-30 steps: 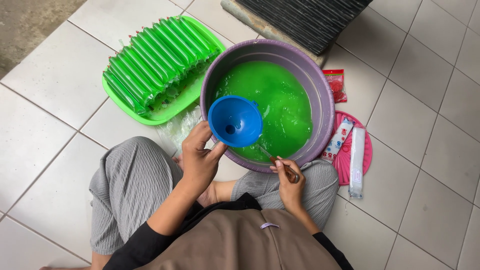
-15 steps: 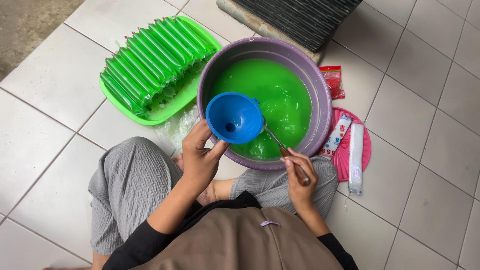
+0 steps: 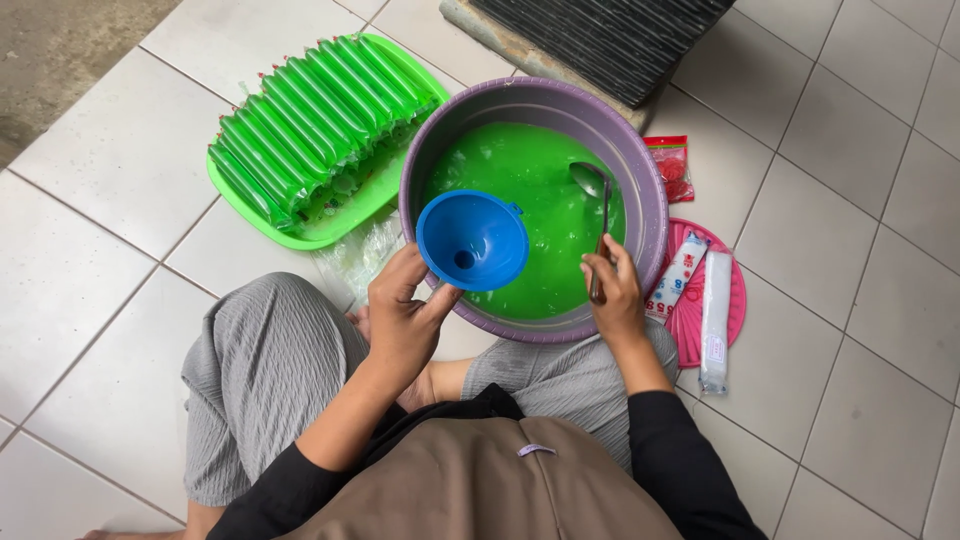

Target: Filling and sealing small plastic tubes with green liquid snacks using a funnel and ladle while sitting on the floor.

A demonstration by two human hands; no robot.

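I sit on a tiled floor with a purple basin (image 3: 640, 170) of bright green liquid (image 3: 525, 190) in front of my knees. My left hand (image 3: 405, 310) grips a blue funnel (image 3: 472, 240) from below, holding it over the basin's near left rim. My right hand (image 3: 612, 290) holds the handle of a metal ladle (image 3: 598, 205), whose bowl is lifted above the green liquid at the basin's right side.
A green tray (image 3: 330, 225) at the left holds several long filled green plastic tubes (image 3: 310, 115). Clear empty bags (image 3: 365, 255) lie beside it. A pink lid (image 3: 735, 300) with packets (image 3: 712, 320) and a red sachet (image 3: 670, 165) lie to the right. A dark mat (image 3: 620, 40) sits behind.
My right hand has raised the ladle from the near rim and swung its bowl out over the liquid. The funnel in my left hand has stayed almost still.
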